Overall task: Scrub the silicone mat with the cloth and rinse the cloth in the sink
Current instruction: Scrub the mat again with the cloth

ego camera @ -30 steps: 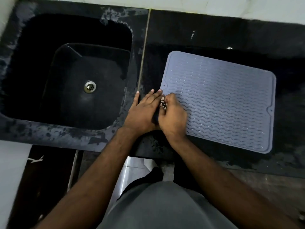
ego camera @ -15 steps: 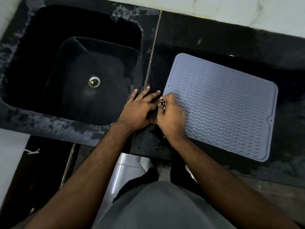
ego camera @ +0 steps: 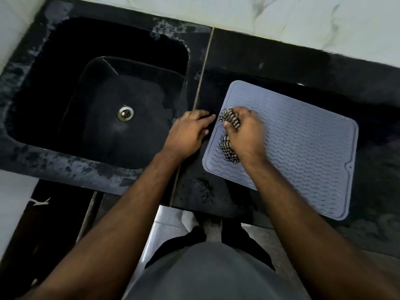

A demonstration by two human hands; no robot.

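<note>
Floor: pale tiles (ego camera: 166, 221) show at 6 o'clock, between the two forearms, just below the table edge.
Table: dark speckled stone (ego camera: 194, 191), with a thin seam running from 6 toward 12 o'clock between sink and mat.
Left hand: left hand (ego camera: 186, 135) lies flat on the table, fingers spread and holding nothing, fingertips just beside the mat's left edge.
Right hand: right hand (ego camera: 246, 133) is blurred, its grip closed over the cloth, pressing down on the mat.
Cloth: black-and-white checked cloth (ego camera: 230, 120) is bunched under that hand, poking out at front and back.
Mat: grey silicone mat (ego camera: 303, 148) with wavy ribs lies flat at 2 o'clock.
Sink: black sink (ego camera: 54, 118) at 10 o'clock, metal drain (ego camera: 125, 113) in its floor.
Wall: pale marble (ego camera: 281, 16) along 12 o'clock.
</note>
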